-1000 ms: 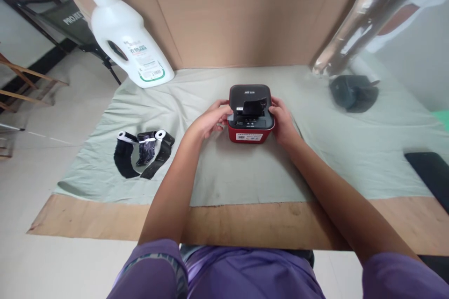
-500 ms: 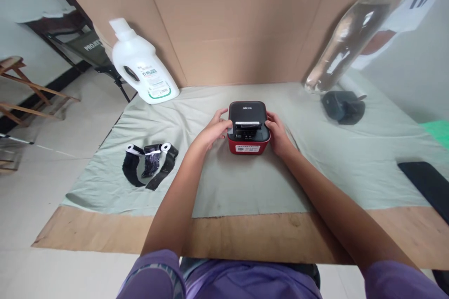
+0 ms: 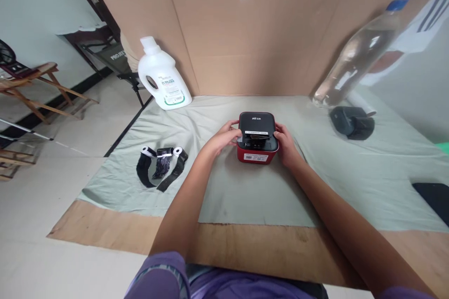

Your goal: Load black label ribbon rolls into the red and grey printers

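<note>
Box, red with black top (image 3: pixel 257 124): one, on grey-green cloth (image 3: pixel 252 196), between both hands. Left hand (image 3: pixel 223 139): thumb at top edge, gripping side. Right hand (image 3: pixel 288 145): gripping opposite side. Changed: dark piece (image 3: pixel 260 137) at top slot, upright a second ago, now low; hands' side grip unchanged, apparently steadying box. Black rolls (image 3: pixel 163 163): left of box, well apart. Obscured: fingertips behind box, slot interior; small print illegible. Dark slab (image 3: pixel 433 196): cut off at right edge. Dark object (image 3: pixel 351 123): beside clear bottle (image 3: pixel 361 51), blurred, identity uncertain.
</note>
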`<state>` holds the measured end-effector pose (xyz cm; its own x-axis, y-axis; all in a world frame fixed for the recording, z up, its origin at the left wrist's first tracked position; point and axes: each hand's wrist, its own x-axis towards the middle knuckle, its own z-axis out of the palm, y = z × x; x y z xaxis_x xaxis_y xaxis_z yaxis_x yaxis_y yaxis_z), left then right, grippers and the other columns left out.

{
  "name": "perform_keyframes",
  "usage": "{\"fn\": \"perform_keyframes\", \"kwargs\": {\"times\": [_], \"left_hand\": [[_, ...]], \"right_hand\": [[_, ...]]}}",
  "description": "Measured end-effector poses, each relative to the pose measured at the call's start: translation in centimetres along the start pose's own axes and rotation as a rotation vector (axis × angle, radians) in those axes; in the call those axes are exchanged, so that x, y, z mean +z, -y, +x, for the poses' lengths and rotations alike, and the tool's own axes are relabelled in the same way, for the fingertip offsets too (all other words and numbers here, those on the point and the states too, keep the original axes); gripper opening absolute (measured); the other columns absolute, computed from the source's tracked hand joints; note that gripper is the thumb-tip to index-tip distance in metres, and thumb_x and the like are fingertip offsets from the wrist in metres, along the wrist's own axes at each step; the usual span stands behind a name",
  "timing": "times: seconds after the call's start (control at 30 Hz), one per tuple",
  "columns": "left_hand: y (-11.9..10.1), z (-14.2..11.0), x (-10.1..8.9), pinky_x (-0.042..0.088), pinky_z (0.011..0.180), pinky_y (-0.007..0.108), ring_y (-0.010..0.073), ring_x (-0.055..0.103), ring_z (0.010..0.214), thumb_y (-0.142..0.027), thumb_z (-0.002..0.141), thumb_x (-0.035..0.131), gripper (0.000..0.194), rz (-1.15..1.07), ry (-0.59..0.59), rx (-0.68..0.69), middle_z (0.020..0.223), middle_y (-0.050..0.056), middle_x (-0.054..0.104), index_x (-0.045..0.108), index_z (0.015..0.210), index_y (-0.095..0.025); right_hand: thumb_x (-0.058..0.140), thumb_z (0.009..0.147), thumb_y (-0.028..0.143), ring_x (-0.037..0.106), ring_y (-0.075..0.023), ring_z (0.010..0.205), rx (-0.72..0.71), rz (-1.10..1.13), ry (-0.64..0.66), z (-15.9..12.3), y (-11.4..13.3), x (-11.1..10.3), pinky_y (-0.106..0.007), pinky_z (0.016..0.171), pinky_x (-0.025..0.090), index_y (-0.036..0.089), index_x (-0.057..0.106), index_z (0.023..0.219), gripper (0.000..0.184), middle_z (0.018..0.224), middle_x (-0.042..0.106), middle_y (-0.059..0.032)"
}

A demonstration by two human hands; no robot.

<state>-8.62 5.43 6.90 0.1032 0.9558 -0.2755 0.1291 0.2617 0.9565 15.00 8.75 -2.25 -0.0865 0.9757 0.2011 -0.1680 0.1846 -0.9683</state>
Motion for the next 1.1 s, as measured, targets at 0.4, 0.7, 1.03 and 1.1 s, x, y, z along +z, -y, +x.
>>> {"fn": "perform_keyframes", "kwargs": {"times": [0.4,0.7,1.03,1.1], "left_hand": [[-0.2,-0.1,0.2,0.052,0.082,0.029,0.0212,0.064,0.103,-0.023,0.078,0.064,0.066,-0.008,-0.020,-0.003,0.108,0.009,0.067,0.052,0.143,-0.021],[2.5,-0.9,5.1,0.043,0.112,0.041,0.0262,0.061,0.127,-0.022,0.092,0.046,0.052,0.035,-0.250,0.324,0.138,0.012,0.066,0.056,0.142,-0.017],[-1.7,-1.1,-5.2,0.043,0.113,0.045,0.0294,0.061,0.127,-0.025,0.090,0.049,0.053,-0.051,-0.402,0.395,0.135,0.010,0.068,0.056,0.142,-0.020],[-1.7,-0.1,-9.6,0.046,0.110,0.044,0.0289,0.063,0.122,-0.024,0.086,0.052,0.050,-0.161,-0.497,0.415,0.128,0.008,0.071,0.061,0.134,-0.021]], "right_hand": [[0.064,0.080,0.038,0.058,-0.0264,0.132,0.063,0.063,-0.066,-0.1,1.0,0.9,-0.047,0.115,0.043,0.026,0.061,0.125,0.046,0.136,0.066,-0.0057],[0.053,0.091,0.057,0.051,-0.0320,0.140,-0.009,-0.119,-0.062,-4.8,0.8,1.3,-0.054,0.115,0.042,0.026,0.054,0.142,0.060,0.150,0.057,-0.0093],[0.068,0.082,0.034,0.062,-0.0304,0.123,-0.256,-0.435,0.123,-1.0,4.9,13.0,-0.052,0.107,0.050,0.020,0.032,0.155,0.082,0.142,0.059,-0.0160],[0.070,0.082,0.033,0.061,-0.0312,0.125,-0.330,-0.437,0.199,1.7,5.3,17.4,-0.051,0.107,0.050,0.020,0.034,0.153,0.081,0.142,0.059,-0.0158]]}}
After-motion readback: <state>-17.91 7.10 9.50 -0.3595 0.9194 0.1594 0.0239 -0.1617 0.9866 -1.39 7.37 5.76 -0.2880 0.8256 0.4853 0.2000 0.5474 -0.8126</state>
